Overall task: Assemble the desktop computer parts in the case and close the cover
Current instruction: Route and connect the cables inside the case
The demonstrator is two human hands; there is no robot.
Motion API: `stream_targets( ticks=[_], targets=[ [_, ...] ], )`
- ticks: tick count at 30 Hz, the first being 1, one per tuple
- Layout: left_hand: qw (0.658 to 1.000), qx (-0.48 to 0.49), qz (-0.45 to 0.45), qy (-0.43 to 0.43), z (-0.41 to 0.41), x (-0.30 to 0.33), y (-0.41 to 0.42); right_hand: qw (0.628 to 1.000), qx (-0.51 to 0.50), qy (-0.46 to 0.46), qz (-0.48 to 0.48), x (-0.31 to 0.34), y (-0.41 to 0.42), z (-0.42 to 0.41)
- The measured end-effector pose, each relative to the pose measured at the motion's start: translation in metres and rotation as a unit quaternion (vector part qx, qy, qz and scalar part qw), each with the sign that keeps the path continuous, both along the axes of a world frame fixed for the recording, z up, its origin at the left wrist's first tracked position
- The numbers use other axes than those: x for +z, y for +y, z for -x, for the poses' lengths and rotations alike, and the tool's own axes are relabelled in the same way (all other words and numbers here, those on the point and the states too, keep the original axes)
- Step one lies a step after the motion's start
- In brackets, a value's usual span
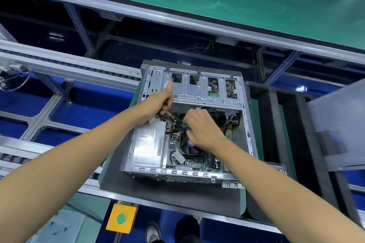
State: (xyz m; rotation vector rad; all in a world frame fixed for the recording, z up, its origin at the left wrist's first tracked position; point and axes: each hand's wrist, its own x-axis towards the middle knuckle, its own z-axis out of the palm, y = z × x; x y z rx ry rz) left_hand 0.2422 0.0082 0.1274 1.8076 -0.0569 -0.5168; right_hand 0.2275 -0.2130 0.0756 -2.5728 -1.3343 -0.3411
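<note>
Case [189, 124] open on dark mat [167, 193] on desk. Left hand [158, 102] gripping wires [167, 118]; right hand [201, 128] curled inside, fingers hidden. Could yank plug loose. Cover [339, 124] waiting right.

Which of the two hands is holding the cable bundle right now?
The left hand: it grips the yellow and black cable bundle above the power supply. The right hand reaches down over the motherboard instead.

Both bare forearms stretched forward and converging, left hand [161, 102] raised with thumb pointing up and fingers curled in a grip, right hand [201, 128] palm down, knuckles up, fingers bent downward, hands near each other but apart
</note>
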Motion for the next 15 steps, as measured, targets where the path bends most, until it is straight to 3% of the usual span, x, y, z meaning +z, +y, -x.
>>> stream_targets(
  ticks=[3, 7, 10, 15],
  targets=[
    [0.99, -0.122, -0.057, -0.04, 0.008, 0.005, 0.0, 0.981, -0.082, 0.142, 0.104, -0.004, -0.005, -0.004],
    [0.958, -0.254, -0.128, -0.039, 0.007, 0.016, 0.011, 0.975, -0.102, 0.152, 0.123, -0.014, -0.001, -0.004],
    [0.936, -0.28, -0.2, -0.076, 0.005, 0.017, 0.019, 0.978, -0.112, 0.111, 0.138, -0.013, -0.002, -0.008],
    [0.941, -0.239, -0.224, -0.084, 0.01, 0.011, 0.009, 0.973, -0.165, 0.149, 0.063, 0.004, -0.004, -0.008]
  ],
)
